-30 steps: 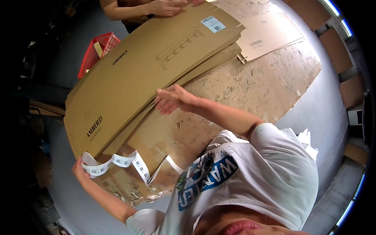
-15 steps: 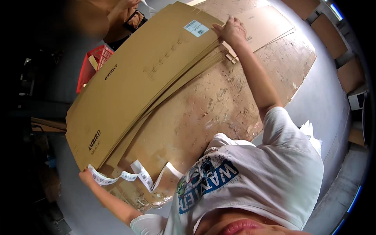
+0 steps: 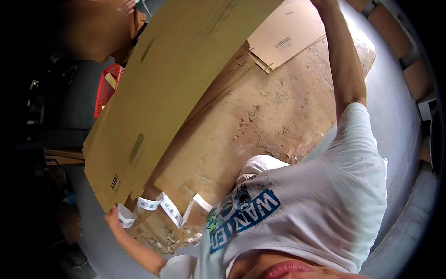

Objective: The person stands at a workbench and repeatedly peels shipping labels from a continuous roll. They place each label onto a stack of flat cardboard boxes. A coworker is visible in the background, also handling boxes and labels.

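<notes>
A large flat cardboard sheet [image 3: 172, 79] slants across the view, its far part raised and cut off by the top edge. At its near left corner my left hand [image 3: 112, 217] is closed on the end of a white label strip [image 3: 171, 211], which trails in loose folds toward my shirt. Whether that hand also grips the sheet's corner, I cannot tell. My right arm is stretched far forward, and only part of my right hand [image 3: 324, 3] shows at the top edge, its fingers hidden. Stacked cardboard [image 3: 232, 63] shows beneath the sheet's right edge.
Lighter printed cardboard sheets [image 3: 290, 35] lie at the far right of the worn, scuffed table [image 3: 260, 116]. A red plastic crate [image 3: 103, 90] stands beyond its left side. Another person's hand [image 3: 126, 6] shows at the far left. Brown boxes [image 3: 390, 32] line the right.
The sheet's far end has risen, and a face with dark streaks now shows instead of the stickered one. My right hand has moved up and away; my left hand has shifted slightly right.
</notes>
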Tool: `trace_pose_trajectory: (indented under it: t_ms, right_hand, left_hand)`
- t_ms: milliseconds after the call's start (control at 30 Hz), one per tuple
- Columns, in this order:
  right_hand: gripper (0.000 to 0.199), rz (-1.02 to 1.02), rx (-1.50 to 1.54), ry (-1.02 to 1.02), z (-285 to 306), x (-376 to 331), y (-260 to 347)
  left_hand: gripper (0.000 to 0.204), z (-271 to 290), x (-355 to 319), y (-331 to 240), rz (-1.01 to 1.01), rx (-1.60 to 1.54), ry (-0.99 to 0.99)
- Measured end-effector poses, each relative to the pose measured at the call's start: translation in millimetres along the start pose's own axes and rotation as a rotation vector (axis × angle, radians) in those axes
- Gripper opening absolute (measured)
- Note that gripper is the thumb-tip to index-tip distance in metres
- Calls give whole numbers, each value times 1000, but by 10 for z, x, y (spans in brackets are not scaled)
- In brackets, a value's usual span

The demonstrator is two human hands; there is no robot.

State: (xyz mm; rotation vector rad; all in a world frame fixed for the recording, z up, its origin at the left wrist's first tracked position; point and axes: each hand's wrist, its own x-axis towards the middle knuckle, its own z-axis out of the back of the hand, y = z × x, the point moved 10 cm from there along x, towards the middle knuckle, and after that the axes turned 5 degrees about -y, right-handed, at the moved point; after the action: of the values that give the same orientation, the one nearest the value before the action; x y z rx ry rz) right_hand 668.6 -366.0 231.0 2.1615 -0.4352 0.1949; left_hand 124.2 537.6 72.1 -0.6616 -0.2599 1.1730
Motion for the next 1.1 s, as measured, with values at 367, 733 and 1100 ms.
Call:
trace_pose_trajectory:
  t_ms: [367, 733, 1100]
  right_hand:
    - [40, -283, -432, -215, 874, -1166, -1478]
    - [31, 18, -415, -713, 5040, 546, -1092]
    - [38, 32, -853, -939, 5800, 915, -1488]
  left_hand:
    - [41, -700, -800, -540, -195, -193, -39]
    - [27, -1948, -3646, -2664, -298, -613, 459]
    - [60, -3052, -4051, -4222, -331, -658, 523]
